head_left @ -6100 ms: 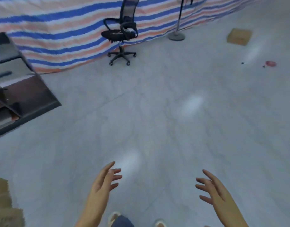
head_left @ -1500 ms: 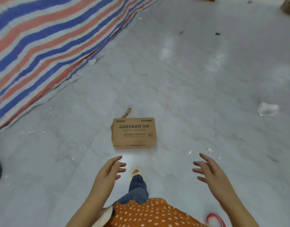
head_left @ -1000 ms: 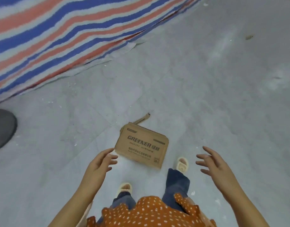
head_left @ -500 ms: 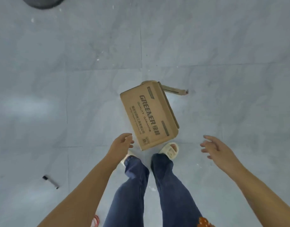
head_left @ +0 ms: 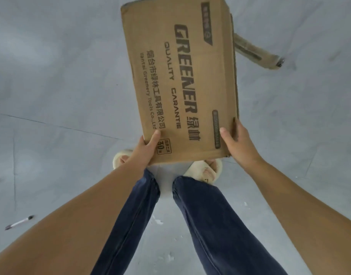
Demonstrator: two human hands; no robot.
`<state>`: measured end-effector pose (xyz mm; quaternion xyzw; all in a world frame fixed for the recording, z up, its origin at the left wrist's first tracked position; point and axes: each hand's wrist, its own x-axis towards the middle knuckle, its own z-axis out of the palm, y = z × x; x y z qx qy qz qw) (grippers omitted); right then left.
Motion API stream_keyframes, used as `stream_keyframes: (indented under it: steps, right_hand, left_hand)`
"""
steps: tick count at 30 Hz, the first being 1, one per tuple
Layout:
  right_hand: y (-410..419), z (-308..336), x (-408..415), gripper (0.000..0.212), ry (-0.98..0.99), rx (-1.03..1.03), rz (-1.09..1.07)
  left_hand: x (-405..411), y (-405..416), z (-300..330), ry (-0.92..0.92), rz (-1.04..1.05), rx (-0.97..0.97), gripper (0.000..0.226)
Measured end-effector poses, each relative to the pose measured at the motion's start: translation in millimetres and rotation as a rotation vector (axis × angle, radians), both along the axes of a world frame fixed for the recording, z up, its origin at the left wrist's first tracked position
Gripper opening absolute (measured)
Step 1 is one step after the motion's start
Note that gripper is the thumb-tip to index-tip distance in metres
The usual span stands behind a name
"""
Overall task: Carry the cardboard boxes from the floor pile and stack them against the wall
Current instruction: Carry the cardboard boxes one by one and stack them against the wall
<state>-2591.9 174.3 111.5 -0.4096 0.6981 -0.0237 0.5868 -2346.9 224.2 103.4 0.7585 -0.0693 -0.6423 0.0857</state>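
Since half a second ago, both hands have closed in from either side and the cardboard box (head_left: 180,82) has been taken hold of; before that it lay on the floor just ahead of the feet with the hands apart from it.

Head view: the box is seen held at its near end, above the slippers (head_left: 204,171) and the grey tiled floor (head_left: 61,86). Whether its far end is off the floor cannot be told. The left hand (head_left: 145,149) is clamped on the near left corner, thumb laid on the printed top face and the other fingers hidden beneath. The right hand (head_left: 237,141) is clamped on the near right edge, thumb on top, remaining fingers wrapped round the side and out of sight. A loose strip of cardboard or tape (head_left: 256,52) is seen trailing from the far right side of the box. A pen (head_left: 19,222) lies on the floor at lower left, well apart.

The box is judged stiff, with flat faces and crisp edges, and probably light, since it is being managed by one end with thumbs and fingers only. The plain cardboard surface is dry and matt, so slipping is thought unlikely. A steadier hold would be gained by moving the hands to opposite long sides near the middle, with fingers under the bottom. The trailing strip could snag during carrying.
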Motion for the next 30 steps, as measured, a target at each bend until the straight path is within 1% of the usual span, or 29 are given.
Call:
stream_keyframes:
  steps: [2, 5, 6, 8, 11, 13, 14, 17, 18, 19, 21, 23, 24, 25, 27, 28, 30]
  right_hand:
    - [8, -7, 2, 0.05, -0.044, 0.055, -0.018]
    - [14, 6, 10, 0.03, -0.053, 0.118, -0.024]
    - [13, 16, 11, 0.025, -0.058, 0.111, -0.033]
    - [7, 45, 14, 0.021, -0.078, 0.082, -0.051]
    - [-4, 100, 20, 0.021, -0.111, 0.074, -0.103]
    - [-12, 137, 27, 0.026, -0.138, 0.074, -0.143]
    - [-17, 155, 31, 0.031, -0.154, 0.075, -0.164]
    - [-30, 211, 50, 0.043, -0.153, 0.06, -0.192]
    - [-34, 231, 58, 0.042, -0.14, 0.05, -0.194]
    - [-38, 251, 68, 0.036, -0.123, 0.035, -0.195]
    - [-49, 294, 90, 0.019, -0.103, -0.005, -0.205]
    - [-62, 339, 114, 0.013, -0.095, -0.046, -0.214]
    - [-69, 362, 127, 0.017, -0.099, -0.067, -0.212]
    - [-76, 386, 141, 0.026, -0.111, -0.092, -0.207]
    - [-91, 432, 169, 0.051, -0.133, -0.14, -0.189]
    - [-98, 454, 184, 0.056, -0.147, -0.164, -0.176]
    - [-112, 491, 214, 0.056, -0.188, -0.212, -0.14]
  left_hand:
    - [-1, 5, -12, 0.031, 0.091, -0.021, 0.056]
    - [0, 11, -5, 0.064, 0.186, -0.043, 0.039]
    - [0, 13, 4, 0.072, 0.193, -0.048, 0.037]
    - [2, 18, 32, 0.069, 0.206, -0.062, 0.045]
    - [6, 20, 88, 0.076, 0.274, -0.063, 0.053]
    - [12, 14, 129, 0.084, 0.368, -0.057, 0.054]
    - [14, 9, 149, 0.088, 0.422, -0.062, 0.051]
    - [27, -12, 209, 0.092, 0.5, -0.093, 0.027]
    - [35, -19, 230, 0.084, 0.507, -0.108, 0.021]
    - [42, -25, 252, 0.075, 0.506, -0.126, 0.019]
    - [63, -39, 296, 0.061, 0.499, -0.181, 0.018]
    - [87, -52, 342, 0.057, 0.504, -0.257, 0.017]
    - [99, -58, 365, 0.06, 0.502, -0.3, 0.017]
    - [113, -64, 389, 0.063, 0.5, -0.34, 0.017]
    - [141, -72, 435, 0.062, 0.514, -0.41, 0.017]
    - [156, -74, 457, 0.064, 0.534, -0.442, 0.018]
    - [183, -75, 496, 0.082, 0.588, -0.506, 0.021]
